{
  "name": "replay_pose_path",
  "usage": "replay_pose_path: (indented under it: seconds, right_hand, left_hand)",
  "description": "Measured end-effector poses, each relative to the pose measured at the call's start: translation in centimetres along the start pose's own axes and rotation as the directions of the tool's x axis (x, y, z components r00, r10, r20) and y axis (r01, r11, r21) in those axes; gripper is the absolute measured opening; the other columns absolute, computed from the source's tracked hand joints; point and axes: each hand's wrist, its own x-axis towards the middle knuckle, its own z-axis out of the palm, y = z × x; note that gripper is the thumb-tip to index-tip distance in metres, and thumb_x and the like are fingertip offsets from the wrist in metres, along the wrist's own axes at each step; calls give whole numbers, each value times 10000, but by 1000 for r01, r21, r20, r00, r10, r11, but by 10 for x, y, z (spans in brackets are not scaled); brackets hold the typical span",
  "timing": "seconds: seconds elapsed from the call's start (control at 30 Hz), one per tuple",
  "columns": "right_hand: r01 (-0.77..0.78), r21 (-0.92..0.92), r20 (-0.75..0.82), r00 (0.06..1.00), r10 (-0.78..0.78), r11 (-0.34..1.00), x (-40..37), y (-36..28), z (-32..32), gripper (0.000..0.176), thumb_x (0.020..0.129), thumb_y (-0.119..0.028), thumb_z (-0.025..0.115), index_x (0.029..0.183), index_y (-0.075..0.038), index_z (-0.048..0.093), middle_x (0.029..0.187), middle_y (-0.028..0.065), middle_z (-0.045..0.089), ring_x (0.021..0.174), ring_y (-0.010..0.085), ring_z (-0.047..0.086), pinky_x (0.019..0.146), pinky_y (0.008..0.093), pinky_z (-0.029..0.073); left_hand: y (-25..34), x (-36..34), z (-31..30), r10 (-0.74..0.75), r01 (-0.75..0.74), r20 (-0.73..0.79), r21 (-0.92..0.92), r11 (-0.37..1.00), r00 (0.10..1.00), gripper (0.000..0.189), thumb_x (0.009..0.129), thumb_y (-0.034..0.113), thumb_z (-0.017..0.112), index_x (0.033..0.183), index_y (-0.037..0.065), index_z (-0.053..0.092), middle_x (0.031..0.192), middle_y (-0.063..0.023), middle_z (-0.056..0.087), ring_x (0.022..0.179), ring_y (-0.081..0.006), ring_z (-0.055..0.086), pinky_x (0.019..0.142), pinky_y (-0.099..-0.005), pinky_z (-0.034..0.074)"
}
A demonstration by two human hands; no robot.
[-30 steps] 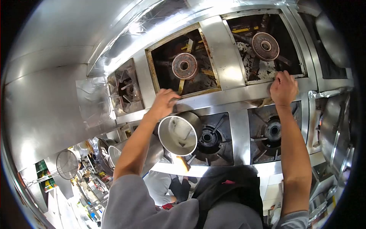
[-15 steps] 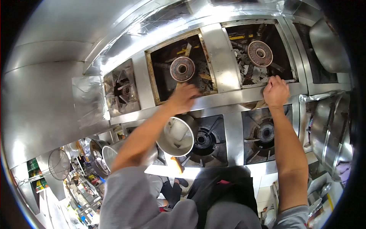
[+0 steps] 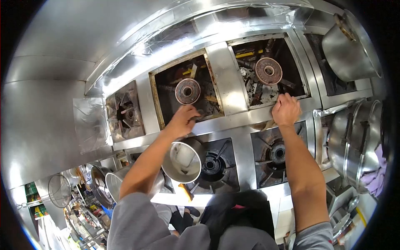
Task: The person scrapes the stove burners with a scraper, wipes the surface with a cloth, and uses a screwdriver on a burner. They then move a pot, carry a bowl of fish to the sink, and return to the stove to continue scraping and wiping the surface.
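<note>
My left hand [image 3: 182, 121] is at the front edge of an open burner well, with its fingers bent near the rim; what they hold, if anything, is hidden. A round rusty burner [image 3: 187, 91] stands in that well. My right hand [image 3: 286, 110] rests with curled fingers on the steel rim in front of the other open well, near a second rusty burner [image 3: 268, 71]. Below my left hand is a steel pot [image 3: 197, 146] with pale, wet-looking contents. Two front burners with black grates, one on the left [image 3: 211, 165] and one on the right [image 3: 278, 153], lie nearer my body.
A large pot [image 3: 346, 52] stands at the back right, above stacked steel pans [image 3: 354, 141] with a purple cloth [image 3: 375, 173]. A wire strainer [image 3: 59, 191] hangs at the left. An orange handle [image 3: 185, 191] sticks out below the pot. Part of another person shows below.
The view has shifted, so the stove appears lower and further left. My left hand has moved slightly relative to the left burner, toward the well's front edge. My right hand stays at the rim.
</note>
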Motion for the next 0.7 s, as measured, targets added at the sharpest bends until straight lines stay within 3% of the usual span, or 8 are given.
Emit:
replay_pose_path:
  seconds: [0.07,0.13,0.3,0.37,0.47,0.5,0.6,0.7]
  right_hand:
    - [-5,-2,3,1000,5,1000,-1,2,0,64,775,-161,603,724,-123,602,806,66,598,813,330,595,741,457,412]
    - [2,23,-4,1000,-2,1000,-1,3,2,58,771,-149,605,720,-123,596,797,68,585,801,331,587,735,457,406]
    - [20,3,3,1000,-20,1000,0,2,1,55,766,-150,600,721,-121,589,796,76,577,790,336,577,723,459,395]
    - [31,9,-4,1000,-31,999,-1,3,3,67,763,-157,593,713,-117,573,791,79,568,785,340,568,718,460,391]
    - [51,32,-47,998,-50,998,-2,2,5,76,762,-157,593,707,-116,561,786,78,558,780,341,558,715,461,387]
    - [58,30,-44,997,-56,998,-3,1,4,76,762,-157,593,707,-116,561,786,78,558,780,341,558,715,461,387]
    - [42,18,-23,999,-42,999,-1,2,3,71,759,-160,590,712,-117,559,785,80,551,778,342,550,711,463,384]
    - [55,35,-36,998,-54,998,1,5,3,72,757,-164,587,711,-117,555,782,80,548,775,343,547,710,464,381]
  left_hand:
    - [-14,2,-16,-36,41,-76,62,997,996,437,833,-49,688,1252,73,695,1209,-154,636,1234,-379,579,1078,-439,451]
    - [-14,34,-34,5,13,-269,65,998,963,448,877,-30,682,1306,98,688,1164,-160,640,1139,-376,619,1012,-411,491]
    - [-50,124,-54,-71,180,-441,210,961,895,342,932,133,724,1270,180,732,1086,-118,657,1024,-347,648,869,-419,542]
    - [-58,167,-48,99,69,-545,280,958,833,270,926,171,731,1195,167,750,1049,-99,657,972,-342,650,827,-434,547]
    - [-69,207,-32,201,-13,-463,378,926,863,140,940,157,729,1068,105,752,1009,-127,652,945,-368,635,817,-444,536]
    - [-87,208,-32,283,-54,-477,439,897,832,99,886,108,709,984,121,716,977,-98,630,888,-351,623,780,-466,542]
    - [-108,178,-47,192,87,-495,485,870,847,112,862,65,687,964,110,699,994,-95,628,911,-346,618,780,-469,541]
    - [-116,174,-52,245,54,-407,599,799,880,136,809,50,670,934,103,662,1010,-82,611,925,-332,606,775,-444,544]
